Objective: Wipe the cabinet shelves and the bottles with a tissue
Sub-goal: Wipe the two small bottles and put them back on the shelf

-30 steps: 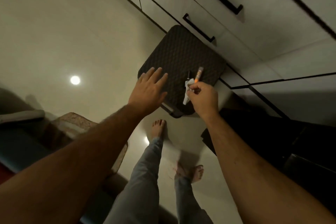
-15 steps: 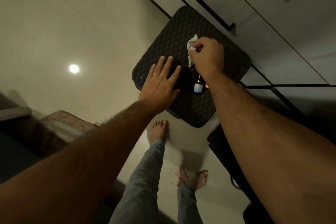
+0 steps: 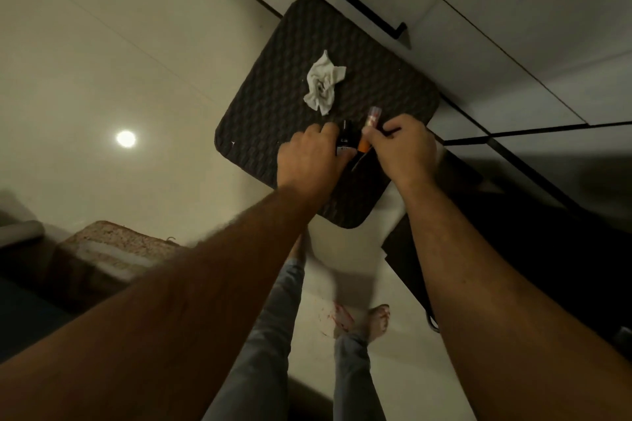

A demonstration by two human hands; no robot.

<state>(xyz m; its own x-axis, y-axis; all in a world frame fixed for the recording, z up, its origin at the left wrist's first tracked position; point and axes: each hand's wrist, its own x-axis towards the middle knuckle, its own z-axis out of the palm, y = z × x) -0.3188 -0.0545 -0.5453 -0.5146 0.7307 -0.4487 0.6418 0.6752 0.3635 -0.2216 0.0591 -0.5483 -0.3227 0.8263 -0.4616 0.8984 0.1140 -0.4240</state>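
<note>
My left hand [image 3: 313, 161] gripped the dark bottle [image 3: 346, 138], my right hand [image 3: 405, 150] pinched the orange tube [image 3: 367, 133]; crowded together, either could have slipped off the stool [image 3: 273, 96].

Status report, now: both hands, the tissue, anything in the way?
Left hand grips dark bottle. Right hand pinches orange tube. Tissue crumpled on dark mat, untouched. Nothing blocking.

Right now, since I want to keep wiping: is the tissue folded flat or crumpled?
Crumpled. The tissue lies bunched and twisted on the dark mat, free of both hands.
</note>
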